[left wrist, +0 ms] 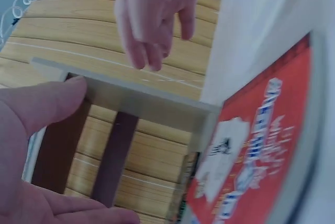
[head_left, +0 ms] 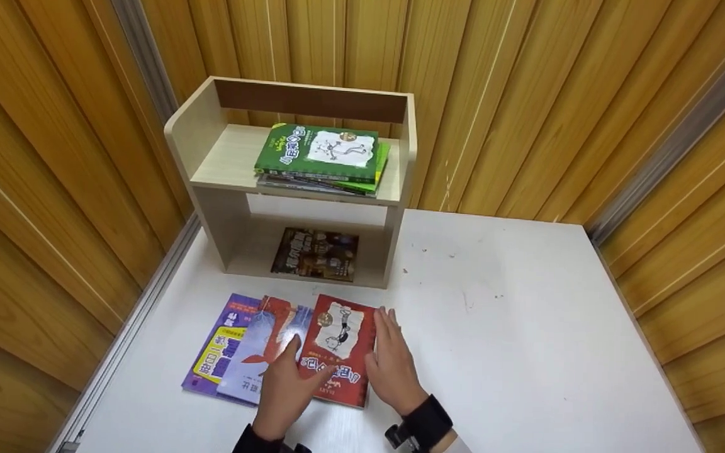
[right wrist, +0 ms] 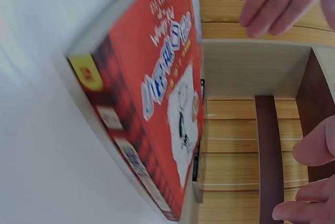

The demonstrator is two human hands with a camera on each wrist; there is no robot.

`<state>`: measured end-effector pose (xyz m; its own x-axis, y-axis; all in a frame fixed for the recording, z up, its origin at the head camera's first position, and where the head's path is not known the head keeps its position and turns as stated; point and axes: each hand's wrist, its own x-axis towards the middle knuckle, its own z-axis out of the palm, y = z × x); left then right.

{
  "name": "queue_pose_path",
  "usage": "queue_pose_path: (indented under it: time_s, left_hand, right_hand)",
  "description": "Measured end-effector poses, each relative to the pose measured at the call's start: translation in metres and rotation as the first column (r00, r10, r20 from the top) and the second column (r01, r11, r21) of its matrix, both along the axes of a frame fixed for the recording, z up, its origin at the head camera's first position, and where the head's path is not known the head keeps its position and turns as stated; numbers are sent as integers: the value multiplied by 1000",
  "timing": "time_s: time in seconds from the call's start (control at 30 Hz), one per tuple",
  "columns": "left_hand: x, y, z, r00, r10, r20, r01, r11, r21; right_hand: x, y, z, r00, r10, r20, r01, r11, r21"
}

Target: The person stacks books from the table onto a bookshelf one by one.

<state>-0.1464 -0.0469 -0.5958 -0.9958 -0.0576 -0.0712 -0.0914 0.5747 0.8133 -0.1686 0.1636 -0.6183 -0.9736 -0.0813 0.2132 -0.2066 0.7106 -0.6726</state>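
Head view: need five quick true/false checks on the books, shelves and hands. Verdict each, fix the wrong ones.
1. The red book lies on the table. True.
2. The green book is on the lower shelf. False: the green book tops the stack on the upper shelf.
3. The dark book lies flat on the lower shelf. True.
4. The left hand grips the red book. False: the left wrist view shows a gap between left hand and red book.
5. The purple book lies partly under the pale blue book. True.
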Motion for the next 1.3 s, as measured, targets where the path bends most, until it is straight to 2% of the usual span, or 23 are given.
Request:
queue_pose_path:
  time_s: [0.07,0.2,0.3,0.37,0.5,0.57,0.63,0.77,0.83,0.93,1.0,1.07,1.17,1.3]
  left_hand:
    - [3,0,-7,1000,-7,16,7,1000,-5]
    - [4,2,-13,999,-13,47,14,1000,-22]
    - [3,5,-19,998,3,62,5,991,-134]
    - [2,7,-25,999,7,35,2,968,-252]
    - [3,11,-38,996,-7,-92,-36,887,-461]
    - [4,14,-42,991,-14,-136,-56,867,-495]
    - [4,16,-45,986,-19,-164,-67,862,-503]
    - [-2,16,-45,988,-15,-152,-59,880,-471]
    - [-8,13,-44,995,-5,-104,-42,898,-439]
    - [-16,7,-42,1000,8,13,-3,932,-362]
    - [-21,3,-40,996,4,90,25,950,-311]
    - [-24,0,-39,991,-14,134,50,963,-267]
    - [-28,-6,-38,984,-50,170,85,974,-208]
    - [-29,-14,-37,979,-53,196,75,992,-103]
  right_hand:
    - [3,-4,-4,1000,-3,25,4,999,-35]
    - [9,-7,-6,998,-20,62,26,995,-100]
    - [13,-8,-7,997,-15,76,25,991,-133]
    - [14,-9,-7,997,-5,83,19,987,-157]
    - [16,-11,-9,994,-2,106,21,984,-178]
    - [16,-11,-10,994,-9,110,27,985,-170]
    - [16,-11,-12,994,-18,109,36,986,-163]
    - [15,-11,-14,994,-29,102,46,985,-169]
    - [14,-11,-14,995,-26,99,43,984,-172]
    - [15,-11,-14,995,-19,94,35,984,-173]
    - [15,-11,-15,995,-23,93,39,984,-171]
    - [16,-11,-15,995,-31,94,47,985,-169]
    - [16,-11,-15,994,-45,104,63,982,-176]
    - [17,-11,-16,991,-52,121,75,978,-192]
